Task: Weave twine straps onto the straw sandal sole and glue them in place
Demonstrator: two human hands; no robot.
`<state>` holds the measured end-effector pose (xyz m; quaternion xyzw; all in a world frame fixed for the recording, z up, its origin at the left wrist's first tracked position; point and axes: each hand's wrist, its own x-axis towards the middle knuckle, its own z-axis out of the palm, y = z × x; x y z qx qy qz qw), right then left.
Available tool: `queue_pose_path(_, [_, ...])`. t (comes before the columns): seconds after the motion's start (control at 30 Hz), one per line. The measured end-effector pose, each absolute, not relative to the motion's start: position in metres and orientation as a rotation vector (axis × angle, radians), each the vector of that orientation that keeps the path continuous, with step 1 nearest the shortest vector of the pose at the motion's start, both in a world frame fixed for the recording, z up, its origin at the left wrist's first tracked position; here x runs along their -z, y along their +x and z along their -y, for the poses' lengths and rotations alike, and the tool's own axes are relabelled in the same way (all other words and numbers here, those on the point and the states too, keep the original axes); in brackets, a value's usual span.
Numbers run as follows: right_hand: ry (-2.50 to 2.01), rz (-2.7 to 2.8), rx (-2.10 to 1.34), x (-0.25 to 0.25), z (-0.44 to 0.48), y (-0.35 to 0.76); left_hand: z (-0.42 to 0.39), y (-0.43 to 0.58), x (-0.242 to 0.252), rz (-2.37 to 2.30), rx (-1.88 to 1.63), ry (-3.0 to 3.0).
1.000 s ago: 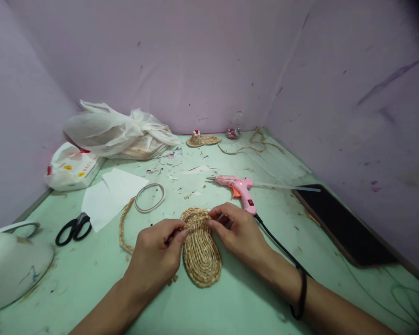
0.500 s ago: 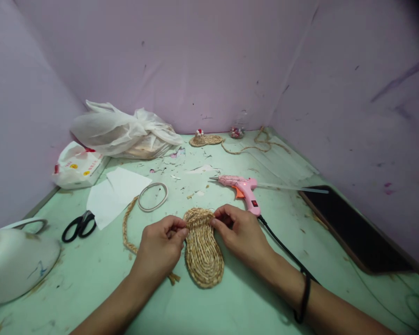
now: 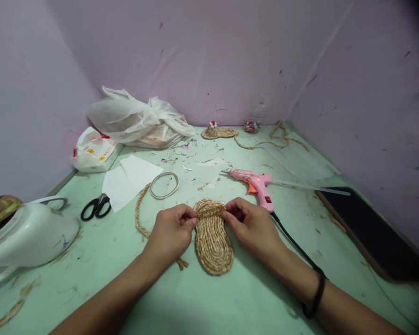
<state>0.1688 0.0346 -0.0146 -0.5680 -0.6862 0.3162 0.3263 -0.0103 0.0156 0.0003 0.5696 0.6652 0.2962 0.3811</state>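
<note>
Straw slipper [image 3: 214, 249] lies flat on the worktop [image 3: 181, 302], near its front edge and between the two hands, its rounded heel end towards the person. Left hand [image 3: 172, 230] and right hand [image 3: 254, 228] each have a thumb-and-finger grip closed on opposite edges of the slipper's upper band.

The worktop is pale green, scuffed and stained, sprinkled with dark flecks and small scraps towards the middle. Pale lilac walls enclose it: the back wall [image 3: 209, 56] carries scattered marks, and the right wall [image 3: 377, 102] has dark streaks and a few pink spots.

Along the back stand a knotted white plastic bag [image 3: 136, 118], a finished-looking second slipper [image 3: 223, 133] topped with red and white beads, a clear container of beads [image 3: 252, 126] and a loose cord [image 3: 254, 147]. On the left are a bagged box [image 3: 99, 156], white paper [image 3: 134, 174], black-handled scissors [image 3: 96, 207], a thin ring [image 3: 164, 185], a braided rope [image 3: 138, 209] and a tipped white vessel [image 3: 42, 230]. On the right, a pink glue gun [image 3: 254, 179] rests near a dark flat panel [image 3: 373, 237].
</note>
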Motion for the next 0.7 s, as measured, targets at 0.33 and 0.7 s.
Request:
queue_pose_path(0.33, [-1.512,1.792,-0.931,0.016,-0.030,0.173,-0.012,-0.013,-0.009,-1.846,-0.452,1.514])
queue_pose_path(0.7, [-1.490,2.232,-0.740,-0.036,-0.013,0.200,0.001,-0.005,-0.013,-1.620,-0.635,1.412])
